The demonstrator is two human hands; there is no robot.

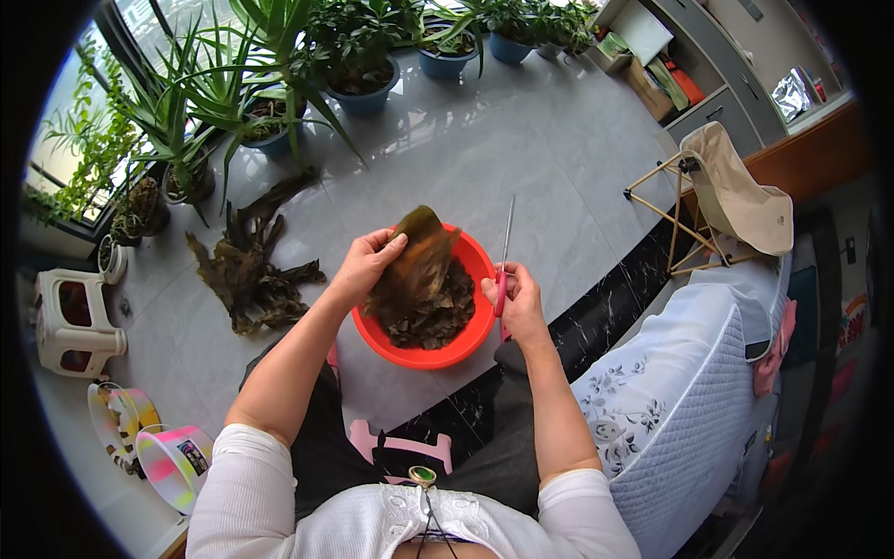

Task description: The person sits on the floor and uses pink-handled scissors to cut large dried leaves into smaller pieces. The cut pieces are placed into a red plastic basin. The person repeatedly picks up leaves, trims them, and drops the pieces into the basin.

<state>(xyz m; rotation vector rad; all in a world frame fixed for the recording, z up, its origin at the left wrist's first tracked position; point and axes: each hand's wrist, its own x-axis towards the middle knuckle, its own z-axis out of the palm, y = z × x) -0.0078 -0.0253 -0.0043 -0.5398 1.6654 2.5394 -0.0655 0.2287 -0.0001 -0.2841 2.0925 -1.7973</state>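
My left hand [366, 264] pinches a broad brown-green sheet, apparently dried kelp [420, 262], by its upper left edge. The sheet hangs over a red plastic basin [431, 358] on the floor in front of me. Small dark cut pieces [436, 321] of the same stuff lie in the basin. To the right of the rim, my right hand [519, 299] grips pink-handled scissors [505, 262], their blades pointing up and away from the sheet. Whether the blades are fully together cannot be told.
A heap of dark kelp-like sheets [255, 272] lies on the grey tile floor [503, 133] at left. Potted plants [363, 84] line the window. A beige folding chair [740, 195] and a quilt-covered sofa [649, 405] stand right. A white plastic stool [77, 321] and colourful buckets [171, 458] stand left.
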